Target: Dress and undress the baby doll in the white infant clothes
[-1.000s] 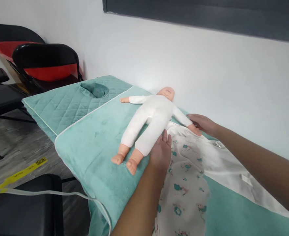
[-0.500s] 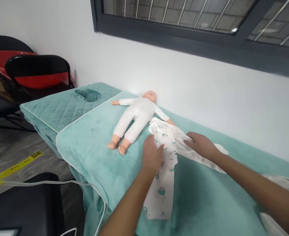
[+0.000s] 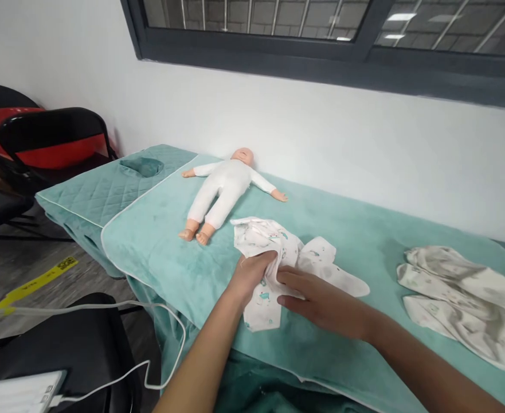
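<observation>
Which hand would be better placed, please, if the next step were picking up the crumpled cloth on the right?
Probably the right hand: it is nearer the crumpled cloth, while the left hand is farther off, partly covered by the printed garment both hands touch.

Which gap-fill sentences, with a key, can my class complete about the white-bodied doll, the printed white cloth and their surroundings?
1. The white-bodied doll lies on its ____ on the pale green plush cover.
2. In the picture, a crumpled white cloth lies to the ____ of the bunched, printed white cloth that the bare left hand and bare right hand touch.
3. The smooth white wall contains a dark-framed, barred ____.
4. The flat, white, rectangular device rests on a chair seat coloured ____.

Missing words: back; right; window; black.
</observation>
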`<state>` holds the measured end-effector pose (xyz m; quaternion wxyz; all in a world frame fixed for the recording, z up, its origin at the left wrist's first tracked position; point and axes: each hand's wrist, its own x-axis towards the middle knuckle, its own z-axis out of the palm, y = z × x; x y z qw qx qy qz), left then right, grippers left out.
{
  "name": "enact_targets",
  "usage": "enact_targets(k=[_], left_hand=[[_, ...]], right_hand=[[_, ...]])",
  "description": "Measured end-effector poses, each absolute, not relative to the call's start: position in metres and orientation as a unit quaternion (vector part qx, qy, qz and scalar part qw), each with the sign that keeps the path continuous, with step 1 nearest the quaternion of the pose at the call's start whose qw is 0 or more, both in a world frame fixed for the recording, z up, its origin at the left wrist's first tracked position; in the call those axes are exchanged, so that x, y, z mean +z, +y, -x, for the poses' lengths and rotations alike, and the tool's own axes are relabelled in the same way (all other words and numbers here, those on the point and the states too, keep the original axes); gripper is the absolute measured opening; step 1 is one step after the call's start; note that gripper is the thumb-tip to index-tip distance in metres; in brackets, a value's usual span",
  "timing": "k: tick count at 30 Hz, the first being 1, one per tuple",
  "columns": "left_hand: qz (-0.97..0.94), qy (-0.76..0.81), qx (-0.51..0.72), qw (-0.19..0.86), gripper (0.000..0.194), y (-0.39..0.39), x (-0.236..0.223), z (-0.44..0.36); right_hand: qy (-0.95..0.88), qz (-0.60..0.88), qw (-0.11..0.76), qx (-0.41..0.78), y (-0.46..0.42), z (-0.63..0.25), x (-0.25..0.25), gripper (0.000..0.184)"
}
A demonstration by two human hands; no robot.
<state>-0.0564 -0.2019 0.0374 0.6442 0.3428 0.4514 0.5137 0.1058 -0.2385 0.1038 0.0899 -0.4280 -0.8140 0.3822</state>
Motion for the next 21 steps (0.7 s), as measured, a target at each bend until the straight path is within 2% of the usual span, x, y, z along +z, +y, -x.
enact_targets(k=[3, 6, 9, 11, 12, 14, 17, 19, 21], left_hand=[[-0.302, 0.415, 0.566, 0.645, 0.013, -0.204, 0.048, 0.042], [-0.312, 0.333, 0.633, 0.626, 0.028, -0.204, 0.069, 0.027], [-0.319, 0.250, 0.641, 0.652, 0.041, -0.206, 0.095, 0.014], [-0.309, 0.217, 0.620, 0.688, 0.046, -0.210, 0.110, 0.006], [-0.303, 0.210, 0.608, 0.703, 0.047, -0.213, 0.115, 0.003], [-0.307, 0.217, 0.590, 0.715, 0.047, -0.223, 0.119, 0.002], [-0.362, 0.301, 0.568, 0.676, 0.040, -0.249, 0.112, 0.015], [-0.425, 0.395, 0.557, 0.594, 0.028, -0.269, 0.101, 0.034], [-0.485, 0.468, 0.587, 0.449, 0.022, -0.284, 0.092, 0.055]], right_hand=[[-0.701, 0.525, 0.193, 0.442, -0.242, -0.123, 0.102, 0.033], [-0.551, 0.623, 0.336, 0.441, -0.237, -0.140, 0.096, 0.046], [-0.524, 0.597, 0.440, 0.419, -0.236, -0.146, 0.095, 0.071], [-0.552, 0.524, 0.453, 0.465, -0.241, -0.142, 0.100, 0.083], [-0.560, 0.487, 0.449, 0.497, -0.245, -0.139, 0.104, 0.082], [-0.550, 0.446, 0.447, 0.546, -0.252, -0.130, 0.110, 0.069], [-0.507, 0.451, 0.477, 0.559, -0.254, -0.122, 0.112, 0.051], [-0.505, 0.487, 0.494, 0.513, -0.251, -0.121, 0.111, 0.044], [-0.529, 0.537, 0.494, 0.433, -0.246, -0.121, 0.109, 0.038]])
